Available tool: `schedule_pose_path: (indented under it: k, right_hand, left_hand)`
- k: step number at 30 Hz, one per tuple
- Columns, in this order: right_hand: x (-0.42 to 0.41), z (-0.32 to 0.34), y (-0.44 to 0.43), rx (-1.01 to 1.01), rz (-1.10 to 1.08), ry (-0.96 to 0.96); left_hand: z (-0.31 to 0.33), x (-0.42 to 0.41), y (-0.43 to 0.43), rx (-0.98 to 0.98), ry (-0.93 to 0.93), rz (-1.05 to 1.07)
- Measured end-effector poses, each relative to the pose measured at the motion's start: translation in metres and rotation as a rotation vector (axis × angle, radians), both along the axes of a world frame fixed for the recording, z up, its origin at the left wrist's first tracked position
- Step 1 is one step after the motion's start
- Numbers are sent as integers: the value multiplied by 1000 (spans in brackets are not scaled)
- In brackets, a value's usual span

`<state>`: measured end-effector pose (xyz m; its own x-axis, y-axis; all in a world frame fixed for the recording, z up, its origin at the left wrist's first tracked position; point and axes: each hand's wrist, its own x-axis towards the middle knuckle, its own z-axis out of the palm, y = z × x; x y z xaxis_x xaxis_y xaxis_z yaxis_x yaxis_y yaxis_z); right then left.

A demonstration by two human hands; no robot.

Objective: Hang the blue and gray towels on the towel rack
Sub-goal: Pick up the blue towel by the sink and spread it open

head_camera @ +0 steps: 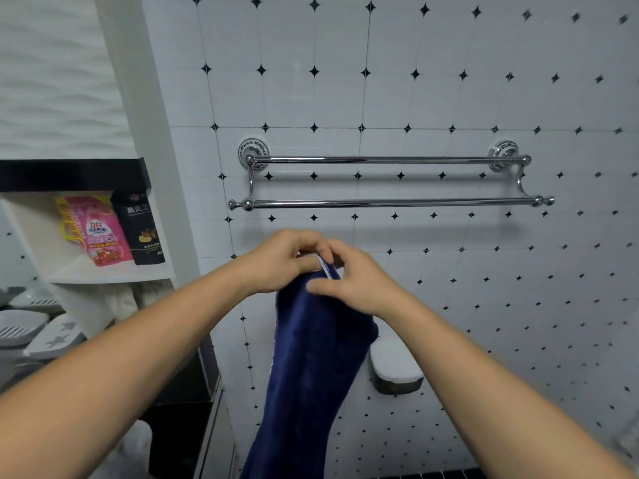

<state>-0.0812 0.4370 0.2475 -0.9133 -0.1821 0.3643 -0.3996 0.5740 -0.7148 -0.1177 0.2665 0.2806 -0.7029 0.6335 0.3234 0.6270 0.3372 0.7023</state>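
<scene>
Both pinching blue towel (pixel 311 357), left hand (pixel 280 262), right hand (pixel 352 281)

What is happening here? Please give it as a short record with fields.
blue towel: hangs bunched below both hands
left hand: grips the towel's top edge
right hand: pinches the same edge
towel rack: two chrome bars on the tiled wall, both bare
gray towel: not in view
shelf: holds a pink packet and a black packet

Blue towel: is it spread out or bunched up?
Bunched up. The dark blue fabric towel hangs in a narrow column from the left hand and right hand.
</scene>
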Motion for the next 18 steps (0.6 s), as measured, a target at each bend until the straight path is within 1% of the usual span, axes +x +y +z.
schedule_pose_path:
  k: [2, 6, 9, 12, 15, 17, 18]
  right_hand:
    - [-6, 2, -6, -42, -116, 45]
    - [-9, 3, -3, -245, -105, -15]
    - [-5, 4, 1, -365, -88, -29]
    - [-3, 3, 9, -385, -84, -21]
    - [-2, 3, 15, -418, -133, -25]
    - [-2, 4, 20, -449, -175, -20]
    - [-2, 5, 23, -461, -185, -19]
  left_hand:
    - [-2, 2, -2, 123, -40, 35]
    - [-21, 9, -9, 356, -144, 82]
    - [-37, 10, -8, 454, -192, 261]
    - [-47, 9, -10, 515, -292, 315]
    - [-49, 10, -7, 613, -308, 332]
    - [-46, 12, -3, 656, -266, 342]
    - [-44, 13, 0, 647, -229, 343]
